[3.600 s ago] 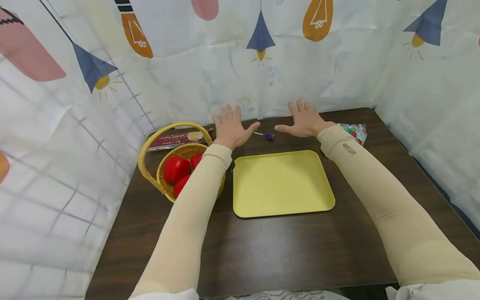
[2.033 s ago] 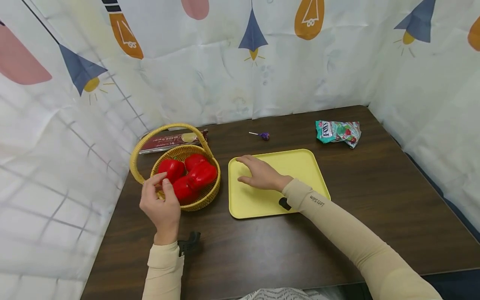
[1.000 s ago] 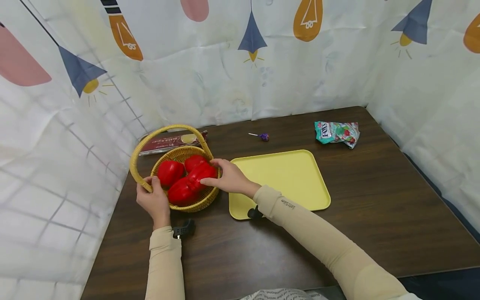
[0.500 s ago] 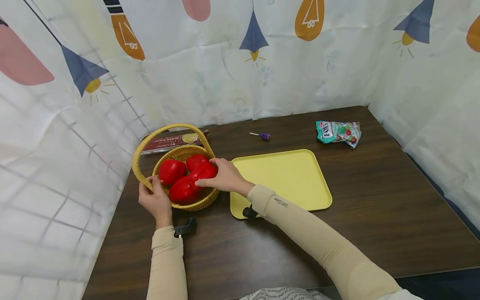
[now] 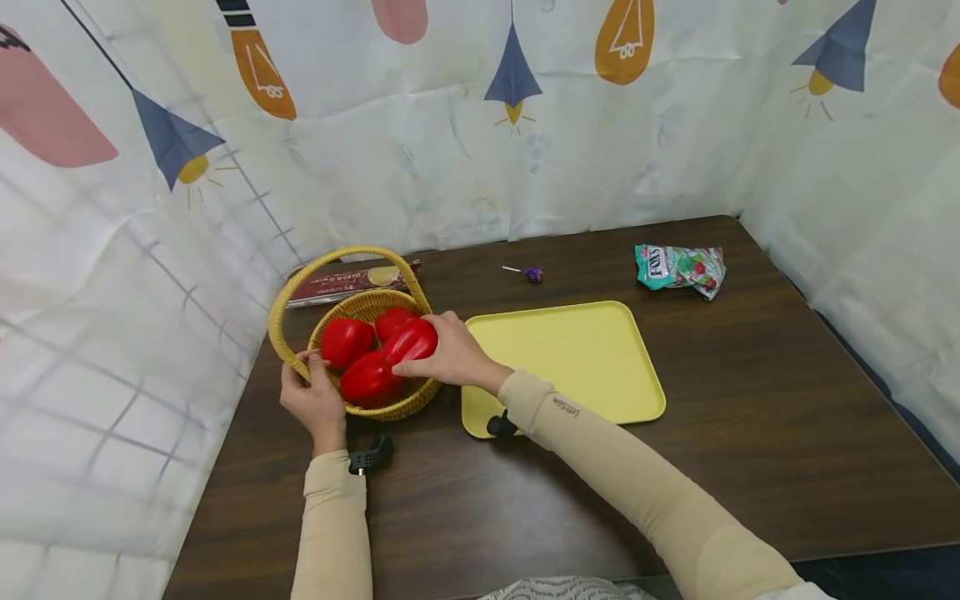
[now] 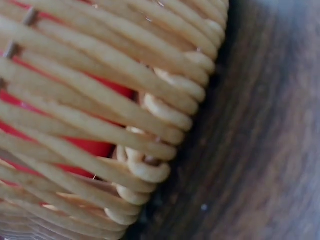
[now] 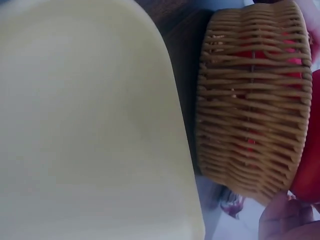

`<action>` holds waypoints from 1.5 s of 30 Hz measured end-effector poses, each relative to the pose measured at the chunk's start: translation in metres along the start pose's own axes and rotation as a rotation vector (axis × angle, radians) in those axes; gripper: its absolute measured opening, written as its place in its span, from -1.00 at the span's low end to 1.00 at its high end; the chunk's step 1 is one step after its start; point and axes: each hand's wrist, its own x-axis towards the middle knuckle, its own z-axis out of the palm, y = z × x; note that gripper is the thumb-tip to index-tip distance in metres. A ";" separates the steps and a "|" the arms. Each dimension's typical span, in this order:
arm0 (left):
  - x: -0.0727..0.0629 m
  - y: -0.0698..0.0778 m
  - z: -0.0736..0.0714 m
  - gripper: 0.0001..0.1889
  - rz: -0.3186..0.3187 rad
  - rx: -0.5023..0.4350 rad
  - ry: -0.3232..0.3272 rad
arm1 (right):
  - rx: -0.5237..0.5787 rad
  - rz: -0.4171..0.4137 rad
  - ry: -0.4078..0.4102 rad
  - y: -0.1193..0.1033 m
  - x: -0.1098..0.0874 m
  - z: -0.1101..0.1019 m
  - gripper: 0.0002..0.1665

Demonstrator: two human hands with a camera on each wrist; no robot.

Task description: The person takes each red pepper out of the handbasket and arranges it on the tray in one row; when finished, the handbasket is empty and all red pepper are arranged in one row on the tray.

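Observation:
A yellow wicker basket (image 5: 401, 410) with a tall handle stands on the left of the table, holding several red bell peppers (image 5: 347, 342). My left hand (image 5: 313, 402) grips the basket's left side where the handle meets the rim. With thumb and fingers spread around it, my right hand (image 5: 456, 354) holds the right-hand bell pepper (image 5: 412, 340) at the rim. The left wrist view is filled by the woven basket wall (image 6: 100, 100), with red showing through the gaps. In the right wrist view, the fingertips (image 7: 282, 217) lie beside the red pepper (image 7: 307, 155).
A yellow tray (image 5: 562, 358) lies just right of the basket, under my right wrist. Behind the basket is a dark red spaghetti pack (image 5: 330, 286). A purple lollipop (image 5: 533, 274) and a green Fox's candy bag (image 5: 678, 268) lie farther back, before a printed curtain (image 5: 450, 167).
Both hands came from spread flat over the back of the table to the basket. The left took hold of its side; the right closed around a pepper, which has since tilted slightly.

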 end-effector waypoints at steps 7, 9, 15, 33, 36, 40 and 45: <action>-0.002 0.000 0.001 -0.82 0.009 -0.006 0.001 | 0.139 0.016 0.060 0.006 0.000 -0.014 0.05; -0.002 0.000 0.001 -0.82 0.007 0.002 -0.003 | 0.168 0.023 0.074 0.008 0.000 -0.019 0.05; -0.007 0.017 0.003 -0.78 0.004 0.000 -0.008 | 0.202 0.031 0.104 0.016 -0.001 -0.032 0.07; -0.013 0.036 0.003 -0.74 0.008 -0.003 -0.020 | 0.212 0.009 0.071 0.040 -0.005 -0.048 0.10; -0.013 0.037 0.003 -0.74 -0.002 -0.005 -0.023 | 0.219 0.001 0.078 0.048 -0.007 -0.052 0.09; -0.011 0.031 0.003 -0.73 -0.010 -0.006 -0.022 | 0.237 0.003 0.095 0.058 -0.009 -0.060 0.07; -0.005 0.008 0.001 -0.73 -0.005 0.015 -0.014 | 0.213 0.007 0.092 0.071 -0.012 -0.073 0.04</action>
